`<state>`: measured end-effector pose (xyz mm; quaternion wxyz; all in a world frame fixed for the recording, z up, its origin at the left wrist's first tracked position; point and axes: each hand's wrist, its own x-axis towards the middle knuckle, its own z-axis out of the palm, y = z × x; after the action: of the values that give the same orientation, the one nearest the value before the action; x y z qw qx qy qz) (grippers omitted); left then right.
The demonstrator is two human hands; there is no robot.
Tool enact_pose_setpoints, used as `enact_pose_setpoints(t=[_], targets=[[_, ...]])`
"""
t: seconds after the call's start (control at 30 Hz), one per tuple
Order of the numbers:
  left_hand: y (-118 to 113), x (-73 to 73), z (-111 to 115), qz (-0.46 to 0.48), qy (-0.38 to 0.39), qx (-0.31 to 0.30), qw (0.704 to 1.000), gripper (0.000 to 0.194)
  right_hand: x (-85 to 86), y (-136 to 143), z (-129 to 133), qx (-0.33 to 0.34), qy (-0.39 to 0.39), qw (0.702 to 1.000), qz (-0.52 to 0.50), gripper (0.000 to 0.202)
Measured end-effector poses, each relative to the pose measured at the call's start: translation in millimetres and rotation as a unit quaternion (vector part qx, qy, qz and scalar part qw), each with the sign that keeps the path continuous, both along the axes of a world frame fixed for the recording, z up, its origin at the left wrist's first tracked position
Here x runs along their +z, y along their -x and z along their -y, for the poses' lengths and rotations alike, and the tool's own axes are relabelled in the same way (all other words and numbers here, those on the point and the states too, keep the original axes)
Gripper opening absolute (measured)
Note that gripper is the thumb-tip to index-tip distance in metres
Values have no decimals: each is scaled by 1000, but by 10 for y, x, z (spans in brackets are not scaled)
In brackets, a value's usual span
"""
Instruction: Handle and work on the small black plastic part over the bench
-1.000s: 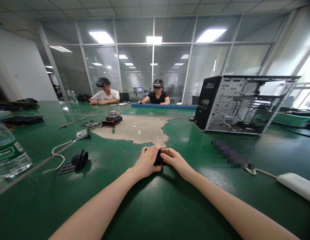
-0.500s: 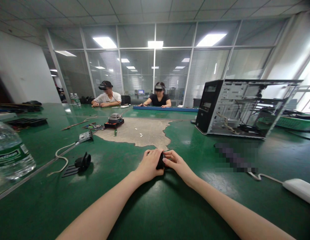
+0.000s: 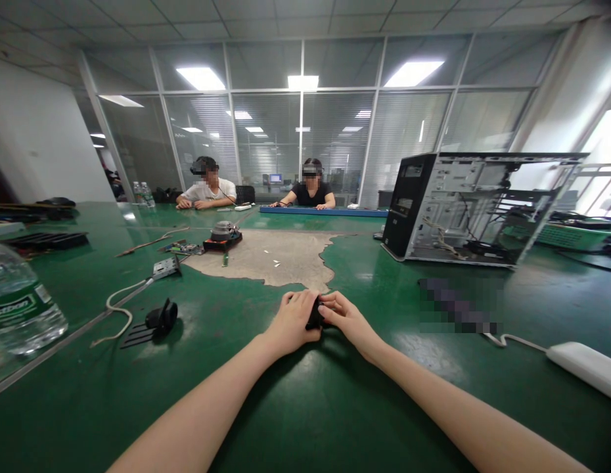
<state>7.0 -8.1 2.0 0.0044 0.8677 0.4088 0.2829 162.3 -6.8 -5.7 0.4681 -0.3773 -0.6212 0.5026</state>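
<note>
Between my two hands, just above or on the green tabletop, is a small black object (image 3: 314, 316), mostly covered by fingers, so its kind cannot be made out. My left hand (image 3: 294, 322) wraps over it from the left, fingers closed across its top and thumb low at the near side. From the right, my right hand (image 3: 347, 323) grips it with curled fingers, the thumb and fingertips pressing on its side. Ahead of the hands lies the torn edge of a bare grey-beige patch (image 3: 305, 263) in the green table covering.
A black part with prongs (image 3: 160, 318), a metal bracket with cable (image 3: 166, 267) and a water bottle (image 3: 22, 299) stand left. An opened computer case (image 3: 463, 210) and white power strip (image 3: 586, 368) are right. Two people (image 3: 313, 187) sit across the table.
The whole view has shifted slightly, with the scene sliding a little left and up. Both hands keep the same hold on the small black object.
</note>
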Motion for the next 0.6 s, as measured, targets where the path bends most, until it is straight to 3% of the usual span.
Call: enact_pose_setpoints(t=[0.17, 0.4, 0.6], targets=[[3, 7, 4, -1, 2, -1, 1000, 57, -40, 0, -33, -11, -9, 999, 30, 31], [-6, 20, 14, 3, 8, -1, 1000, 54, 49, -17, 8, 41, 18, 999, -14, 34], [0, 8, 0, -3, -2, -4, 1000, 53, 48, 14, 34, 12, 0, 1000, 0, 25]])
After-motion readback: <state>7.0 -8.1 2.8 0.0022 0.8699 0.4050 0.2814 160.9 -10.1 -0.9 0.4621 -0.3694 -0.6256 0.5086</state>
